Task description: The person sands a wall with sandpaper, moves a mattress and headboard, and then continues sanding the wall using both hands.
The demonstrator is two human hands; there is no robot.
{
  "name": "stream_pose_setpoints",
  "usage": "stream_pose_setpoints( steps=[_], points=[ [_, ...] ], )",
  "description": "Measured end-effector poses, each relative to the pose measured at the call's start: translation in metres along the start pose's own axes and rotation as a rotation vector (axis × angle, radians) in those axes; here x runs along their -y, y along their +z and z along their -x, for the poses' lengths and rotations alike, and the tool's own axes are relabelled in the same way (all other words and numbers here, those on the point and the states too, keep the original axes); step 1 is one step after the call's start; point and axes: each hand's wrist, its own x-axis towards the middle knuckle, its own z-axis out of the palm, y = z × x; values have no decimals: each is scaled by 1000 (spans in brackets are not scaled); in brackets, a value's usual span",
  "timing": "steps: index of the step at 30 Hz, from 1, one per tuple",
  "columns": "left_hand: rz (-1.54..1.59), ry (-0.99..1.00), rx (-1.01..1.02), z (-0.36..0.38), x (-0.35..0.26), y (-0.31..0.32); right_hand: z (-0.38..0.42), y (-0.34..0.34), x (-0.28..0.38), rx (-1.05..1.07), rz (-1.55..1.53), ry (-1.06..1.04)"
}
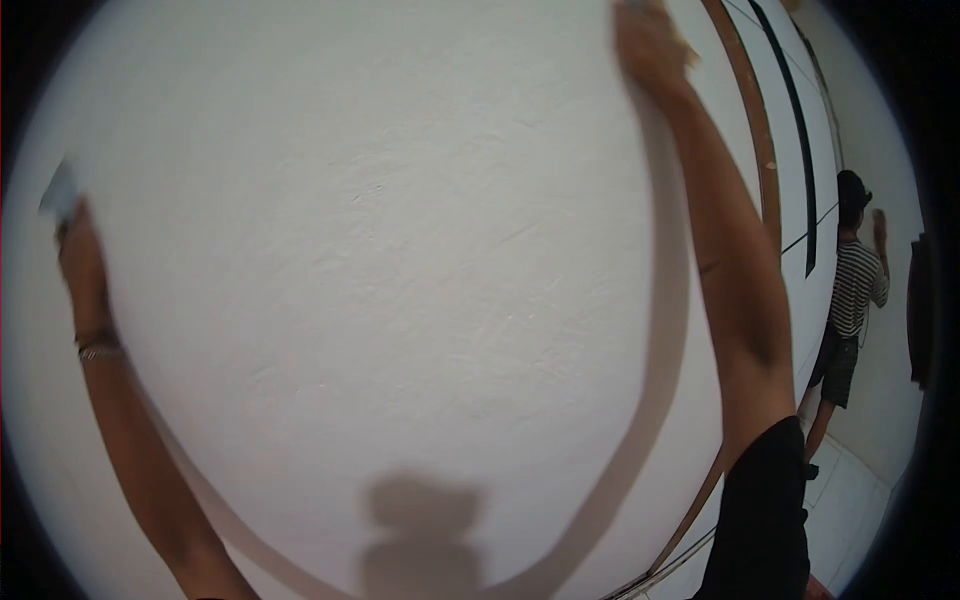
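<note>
A white wall [450,250] with rough streaks and small ridges across its middle fills most of the view. At the far left, my left hand [84,260] is raised and closed around a putty knife [62,190], whose greyish blade points up and is blurred. My right hand [652,48] is high at the top edge, close to the wall. Its fingers are bent and partly cut off by the frame. A pale yellowish edge and a grey bit show at that hand, too little to name.
On the right, a brown wooden strip [752,90] runs down beside white panels with a black strip [800,150]. Farther off, a person in a striped shirt [855,285] stands facing another wall with a hand raised. White floor tiles [845,500] lie at the lower right.
</note>
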Motion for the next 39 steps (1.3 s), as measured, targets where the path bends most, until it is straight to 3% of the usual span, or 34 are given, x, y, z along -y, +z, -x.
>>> stream_pose_setpoints(
  steps=[1, 2, 3, 4, 5, 6, 7, 8, 9, 10, 11, 12, 13, 14, 15, 16, 17, 20, 21, 23, 24, 25, 26, 27, 28, 29, 30, 31, 32, 33, 36, 37, 38, 39],
  points=[
    [-462, 557, -10, -11, -17, 20, -89, -111, 78, 536, -443, 521],
    [-505, 396, -58, 6, -114, 21, -116, -139, 106, 601, -473, 328],
    [-129, 367, -72, 20, -188, 14, -136, -147, 141, 480, -649, 466],
    [-277, 485, -163, 27, -227, 19, -153, -158, 170, 362, -807, 427],
    [-146, 455, -252, 36, -260, 24, -164, -175, 189, 338, -873, 348],
    [-245, 570, -274, 31, -264, 40, -170, -184, 205, 275, -920, 193],
    [-348, 672, -269, 26, -262, 43, -176, -180, 217, 238, -916, 185],
    [-446, 775, -270, 18, -255, 42, -176, -174, 222, 203, -907, 176],
    [-69, 662, -128, 19, -251, 40, -166, -171, 210, 228, -877, 180],
    [-340, 725, -207, 22, -229, 41, -157, -170, 193, 282, -923, 177],
    [-527, 667, -52, 14, -190, 37, -156, -172, 176, 324, -975, 170],
    [-405, 695, -154, -4, -109, 61, -157, -167, 151, 685, -959, 262],
    [-71, 494, 80, 0, -113, 25, -131, -133, 142, 289, -839, 359],
    [636, -55, 289, 15, -116, -18, -103, -105, 110, 353, -484, 190],
    [407, -116, 233, 6, -70, -20, -81, -95, 72, 559, -459, 249],
    [535, -373, 225, 17, -68, -35, -54, -83, 41, 781, -455, 409],
    [537, -375, 215, 18, -14, -26, 16, -17, -6, 556, -584, 634],
    [268, -128, 122, 22, 79, -12, 79, -15, -56, 498, -700, 974],
    [174, -46, 97, 25, 91, -11, 63, -27, -39, 500, -709, 977],
    [-13, 113, 42, 32, 105, -5, 31, -42, -7, 557, -388, 1039],
    [-107, 192, 16, 37, 106, -3, 6, -44, 11, 480, -519, 862],
    [-203, 273, -10, 41, 106, -1, -21, -45, 37, 533, -220, 427],
    [-297, 352, -35, 25, 66, 21, -48, -56, 64, 501, -286, 340],
    [-390, 431, -54, -7, -10, 61, -81, -74, 96, 443, -584, 468],
    [-30, 199, -11, 4, -105, 56, -111, -122, 119, 570, -690, 398],
    [-438, 589, -199, -10, -123, 80, -124, -118, 154, 370, -794, 399],
    [-450, 895, -329, -12, -179, 75, -148, -129, 175, 436, -807, 305],
    [-323, 732, -196, 5, -237, 73, -146, -161, 180, 317, -925, 186],
    [-290, 798, -296, 12, -269, 71, -155, -151, 198, 248, -958, 196],
    [-417, 754, -138, 6, -272, 88, -143, -139, 199, 262, -961, 183],
    [-465, 806, -191, -7, -212, 97, -116, -124, 168, 338, -933, 201],
    [-256, 715, -107, -17, -166, 100, -109, -99, 154, 393, -803, 337],
    [-202, 575, -28, -25, -104, 100, -101, -96, 110, 641, -452, -23],
    [-391, 582, 35, -23, -51, 83, -68, -70, 91, 633, -465, -24]
  ],
)
